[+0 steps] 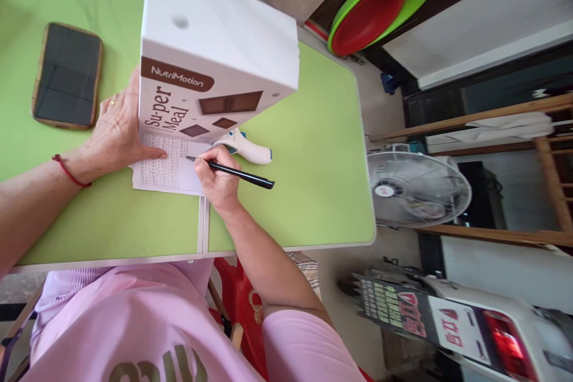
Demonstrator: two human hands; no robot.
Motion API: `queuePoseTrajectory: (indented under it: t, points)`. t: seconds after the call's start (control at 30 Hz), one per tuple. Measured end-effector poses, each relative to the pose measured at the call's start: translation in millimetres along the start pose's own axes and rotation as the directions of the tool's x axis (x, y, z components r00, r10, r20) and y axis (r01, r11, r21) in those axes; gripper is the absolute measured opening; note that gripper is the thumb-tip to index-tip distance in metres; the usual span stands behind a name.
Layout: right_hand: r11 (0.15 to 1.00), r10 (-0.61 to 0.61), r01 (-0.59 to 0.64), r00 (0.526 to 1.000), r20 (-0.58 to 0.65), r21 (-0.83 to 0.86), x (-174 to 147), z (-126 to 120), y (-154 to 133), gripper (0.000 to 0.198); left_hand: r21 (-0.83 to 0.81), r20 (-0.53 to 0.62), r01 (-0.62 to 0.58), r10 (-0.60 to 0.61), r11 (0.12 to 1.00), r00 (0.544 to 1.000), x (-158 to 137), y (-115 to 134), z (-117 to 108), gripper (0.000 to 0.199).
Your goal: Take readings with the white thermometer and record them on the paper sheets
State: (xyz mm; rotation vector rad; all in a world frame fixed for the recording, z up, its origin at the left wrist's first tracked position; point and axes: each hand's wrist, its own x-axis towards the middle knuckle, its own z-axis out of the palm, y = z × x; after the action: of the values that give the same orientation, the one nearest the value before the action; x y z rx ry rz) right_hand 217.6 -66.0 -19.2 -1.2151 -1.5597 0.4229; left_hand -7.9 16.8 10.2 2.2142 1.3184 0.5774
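My right hand (219,182) is closed around a black pen (242,175), its tip on a white sheet of paper (190,182) bearing dense rows of handwriting. My left hand (119,125) rests on the table beside the paper. Its thumb stretches across the sheet, while the fingers extend along the side of a large white box (219,30), which hides their tips. "NutriMotion" and "Su-per Meal" are printed on that box, and it stands over the paper's far edge. Behind the pen lies a white and blue object with a curved handle (253,150), partly hidden.
A smartphone (67,74) in a brown-edged case lies left on the green table (322,191). Beyond the table are green and red basins (371,18), a standing fan (416,191), a wooden rack (550,173) and a scooter (474,322). A red stool (244,304) stands below.
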Motion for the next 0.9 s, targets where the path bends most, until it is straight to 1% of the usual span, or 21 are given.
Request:
queuePoseTrajectory:
  t: [0.13,0.3,0.37,0.43,0.5,0.57,0.6,0.67,0.77,0.83,0.9]
  points:
    - [1.0,-0.028,0.029,0.999,-0.02,0.008,1,2,-1,0.014,0.034,0.01,0.01,-0.01,0.999,1.0,0,4,-1,0.098]
    - [0.999,-0.043,0.043,0.995,-0.094,-0.001,0,1,-1,0.013,0.081,0.017,0.046,-0.047,0.996,0.999,1,9,-2,0.097]
    - [0.997,-0.045,0.037,0.991,-0.122,-0.07,1,-6,1,0.008,0.088,0.014,0.036,-0.037,0.995,0.999,1,8,-1,0.093]
    - [0.982,-0.078,0.054,0.988,-0.13,-0.184,3,-17,3,0.001,0.085,0.004,0.014,-0.014,0.996,1.0,1,6,-1,0.083]
    - [0.95,-0.135,0.101,0.986,-0.097,-0.295,7,-29,5,0.006,0.082,-0.009,-0.007,0.008,0.997,1.0,1,3,-1,0.069]
    - [0.912,-0.179,0.155,0.983,-0.029,-0.381,10,-40,5,0.01,0.062,-0.019,-0.031,0.033,0.998,0.999,0,1,-2,0.056]
    - [0.889,-0.19,0.178,0.982,0.014,-0.422,10,-43,3,0.012,0.041,-0.026,-0.043,0.044,0.998,0.999,0,1,-3,0.053]
    - [0.834,-0.199,0.225,0.974,0.106,-0.504,11,-47,-2,0.012,-0.008,-0.045,-0.057,0.056,0.998,0.997,0,-1,-4,0.057]
    - [0.752,-0.221,0.315,0.948,0.228,-0.579,9,-46,-10,0.015,-0.05,-0.073,-0.036,0.032,0.998,0.997,0,-4,-4,0.075]
    - [0.715,-0.232,0.356,0.933,0.276,-0.602,8,-45,-12,0.019,-0.071,-0.094,-0.022,0.016,0.997,0.995,0,-7,-3,0.08]
    - [0.698,-0.224,0.377,0.922,0.314,-0.609,8,-45,-12,0.021,-0.099,-0.119,-0.015,0.003,0.995,0.993,-1,-9,-3,0.08]
